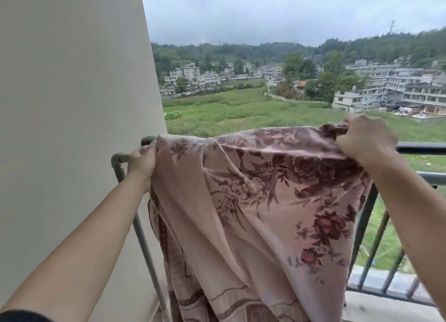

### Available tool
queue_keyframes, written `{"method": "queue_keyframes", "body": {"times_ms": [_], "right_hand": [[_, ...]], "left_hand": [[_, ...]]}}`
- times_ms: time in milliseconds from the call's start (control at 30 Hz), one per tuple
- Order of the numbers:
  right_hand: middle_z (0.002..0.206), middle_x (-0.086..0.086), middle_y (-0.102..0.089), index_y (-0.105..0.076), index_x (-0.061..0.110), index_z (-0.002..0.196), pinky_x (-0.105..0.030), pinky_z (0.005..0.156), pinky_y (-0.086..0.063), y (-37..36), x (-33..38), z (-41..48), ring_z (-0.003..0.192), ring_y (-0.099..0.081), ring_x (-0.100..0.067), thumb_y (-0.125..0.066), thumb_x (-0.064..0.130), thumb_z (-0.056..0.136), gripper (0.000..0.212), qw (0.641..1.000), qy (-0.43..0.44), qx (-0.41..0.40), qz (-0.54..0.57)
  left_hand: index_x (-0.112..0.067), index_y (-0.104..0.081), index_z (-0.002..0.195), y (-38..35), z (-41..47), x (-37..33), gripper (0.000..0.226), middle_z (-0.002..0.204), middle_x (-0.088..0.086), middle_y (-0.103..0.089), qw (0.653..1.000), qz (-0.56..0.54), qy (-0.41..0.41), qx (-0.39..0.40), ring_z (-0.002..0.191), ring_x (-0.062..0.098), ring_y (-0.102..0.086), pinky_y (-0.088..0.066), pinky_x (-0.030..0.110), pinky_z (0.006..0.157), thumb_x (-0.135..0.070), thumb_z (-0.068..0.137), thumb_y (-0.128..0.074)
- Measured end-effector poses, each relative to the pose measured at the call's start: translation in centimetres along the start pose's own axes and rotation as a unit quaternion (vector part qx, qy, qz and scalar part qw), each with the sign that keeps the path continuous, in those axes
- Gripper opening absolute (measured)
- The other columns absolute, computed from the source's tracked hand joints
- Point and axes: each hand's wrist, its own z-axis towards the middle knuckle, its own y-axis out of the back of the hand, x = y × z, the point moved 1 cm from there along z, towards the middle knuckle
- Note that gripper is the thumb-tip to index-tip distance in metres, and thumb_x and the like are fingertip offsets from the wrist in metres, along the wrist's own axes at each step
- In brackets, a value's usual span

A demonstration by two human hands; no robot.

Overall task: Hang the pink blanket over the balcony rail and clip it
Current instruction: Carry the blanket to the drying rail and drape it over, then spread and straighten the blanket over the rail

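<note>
The pink blanket [253,201], printed with dark red flowers, hangs spread in front of the balcony rail [422,148]. Its top edge is stretched between my two hands at rail height. My left hand [142,162] grips the top left corner beside the wall. My right hand [364,138] grips a bunched top right corner just above the dark rail. The blanket's lower part falls toward the balcony floor and hides most of the rail behind it. No clip is in view.
A beige wall [72,104] fills the left side. A grey pipe [140,225] with an elbow runs down along it, close to my left hand. Black vertical bars [376,239] stand under the rail at the right. Beyond lie fields and buildings far below.
</note>
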Motion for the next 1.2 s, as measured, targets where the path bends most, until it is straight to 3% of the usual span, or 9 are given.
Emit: {"method": "queue_keyframes", "body": {"times_ms": [100, 200, 300, 400, 500, 600, 700, 967, 1200], "right_hand": [[0.109, -0.013, -0.057, -0.058, 0.009, 0.121, -0.04, 0.079, -0.048, -1.9, 2.1, -2.4, 0.097, -0.056, -0.032, -0.061, 0.038, 0.089, 0.043, 0.985, -0.018, 0.142, -0.093], [0.131, -0.016, -0.052, -0.05, 0.013, 0.135, -0.051, 0.103, -0.035, -2.7, 6.3, -4.8, 0.121, -0.05, -0.036, -0.057, 0.034, 0.092, 0.048, 0.997, 0.079, -0.004, -0.014], [0.122, -0.008, -0.062, -0.062, 0.018, 0.126, -0.041, 0.089, -0.041, -3.3, 12.8, -7.6, 0.109, -0.058, -0.027, -0.046, 0.055, 0.096, 0.05, 0.971, 0.2, -0.038, 0.127], [0.116, -0.006, -0.062, -0.065, 0.018, 0.123, -0.038, 0.084, -0.049, -5.1, 18.6, -10.0, 0.106, -0.059, -0.025, -0.047, 0.069, 0.09, 0.062, 0.949, 0.259, 0.038, 0.176], [0.113, -0.003, -0.063, -0.069, 0.02, 0.114, -0.038, 0.087, -0.046, -7.0, 21.1, -10.7, 0.109, -0.056, -0.026, -0.053, 0.043, 0.096, 0.033, 0.946, 0.29, 0.032, 0.14], [0.092, -0.006, -0.063, -0.062, 0.008, 0.106, -0.028, 0.064, -0.043, -6.9, 19.8, -8.7, 0.084, -0.061, -0.024, -0.048, 0.007, 0.098, 0.017, 0.953, 0.226, -0.031, 0.2], [0.072, -0.002, -0.057, -0.054, 0.006, 0.097, -0.029, 0.051, -0.045, -4.7, 16.8, -5.9, 0.064, -0.06, -0.023, -0.042, 0.012, 0.102, 0.015, 0.946, 0.158, -0.104, 0.262], [0.083, 0.009, -0.068, -0.067, 0.022, 0.088, -0.031, 0.066, -0.051, -6.0, 23.3, -10.6, 0.076, -0.061, -0.01, -0.052, 0.069, 0.087, 0.05, 0.928, 0.24, 0.052, 0.279], [0.095, -0.005, -0.067, -0.063, 0.013, 0.096, -0.037, 0.079, -0.049, -7.7, 22.5, -9.9, 0.089, -0.06, -0.023, -0.053, 0.028, 0.1, 0.019, 0.937, 0.169, 0.071, 0.297]], "left_hand": [[-0.017, -0.066, 0.084, -1.6, -0.9, 1.6, 0.02, 0.088, 0.004, -0.069, 0.992, -0.061, 0.05, 0.102, 0.069, 0.015, -0.067, -0.054, 0.022, 0.059, -0.033, 0.081, -0.079], [-0.013, -0.076, 0.073, -1.3, -1.2, 2.1, 0.015, 0.088, 0.006, -0.073, 0.988, -0.095, 0.047, 0.114, 0.072, 0.017, -0.071, -0.055, 0.027, 0.066, -0.026, 0.079, -0.082], [-0.007, -0.075, 0.104, -0.5, -1.3, 1.2, 0.041, 0.108, 0.011, -0.073, 0.977, -0.105, 0.073, 0.174, 0.094, 0.022, -0.072, -0.057, 0.031, 0.078, -0.039, 0.079, -0.08], [-0.009, -0.075, 0.111, 0.5, -1.2, 0.5, 0.067, 0.114, 0.014, -0.071, 0.942, -0.129, 0.151, 0.271, 0.105, 0.026, -0.069, -0.057, 0.035, 0.082, -0.064, 0.096, -0.039], [-0.002, -0.066, 0.121, 1.7, -0.6, 0.9, 0.075, 0.122, 0.019, -0.066, 0.925, -0.187, 0.207, 0.257, 0.115, 0.031, -0.063, -0.057, 0.04, 0.085, -0.064, 0.098, -0.03], [-0.012, -0.074, 0.113, 2.8, -1.0, 1.5, 0.058, 0.111, 0.014, -0.072, 0.909, -0.157, 0.213, 0.321, 0.099, 0.027, -0.071, -0.06, 0.036, 0.071, -0.055, 0.1, -0.037], [-0.021, -0.073, 0.116, 2.4, -1.6, 1.4, 0.052, 0.119, 0.009, -0.07, 0.902, -0.119, 0.194, 0.366, 0.103, 0.023, -0.069, -0.058, 0.034, 0.081, -0.058, 0.095, -0.043], [-0.005, -0.064, 0.127, -1.0, -2.5, 0.2, 0.081, 0.129, 0.022, -0.062, 0.884, -0.166, 0.151, 0.409, 0.122, 0.032, -0.059, -0.047, 0.04, 0.099, -0.063, 0.099, -0.015], [-0.013, -0.069, 0.116, 1.4, -1.7, 1.7, 0.041, 0.103, 0.009, -0.073, 0.899, -0.173, 0.154, 0.373, 0.092, 0.02, -0.071, -0.058, 0.03, 0.075, -0.04, 0.103, -0.042]]}}
